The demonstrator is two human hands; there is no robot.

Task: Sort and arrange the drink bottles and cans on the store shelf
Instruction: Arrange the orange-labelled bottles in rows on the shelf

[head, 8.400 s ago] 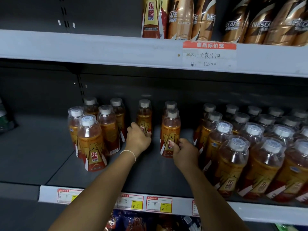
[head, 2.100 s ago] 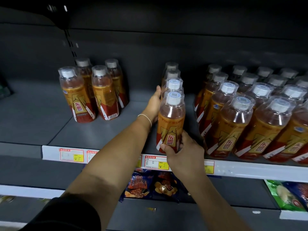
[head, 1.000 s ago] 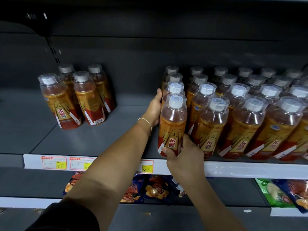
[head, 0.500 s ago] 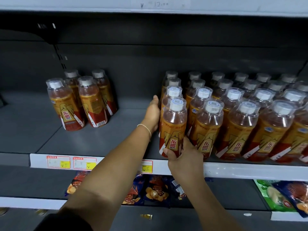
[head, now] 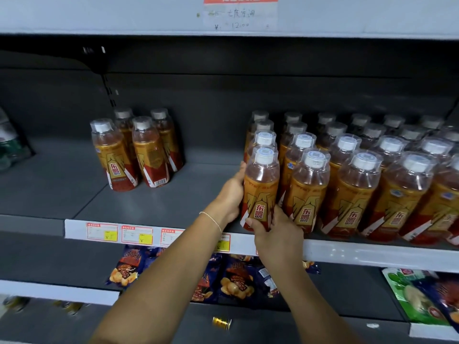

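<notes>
A row of orange drink bottles with white caps runs back from the grey shelf's [head: 159, 204] front edge. Both hands are on the front bottle [head: 260, 184] of that row. My left hand [head: 232, 194] lies flat against the row's left side. My right hand [head: 275, 234] grips the bottle's base from the front. This row stands tight against a large block of the same bottles [head: 360, 175] filling the shelf's right half. Further left, a separate small cluster of the same bottles [head: 139, 150] stands apart.
Price tags [head: 136, 234] line the shelf's front rail. Snack bags [head: 236, 279] lie on the shelf below, with more bags [head: 427, 296] at the lower right. Another shelf's edge with a handwritten price label [head: 239, 16] runs overhead. Dark bottles [head: 10, 147] sit at the far left.
The row under my hands has slid right, from a gap beside the big block to tight against it. In the last second the hands stay on the front bottle.
</notes>
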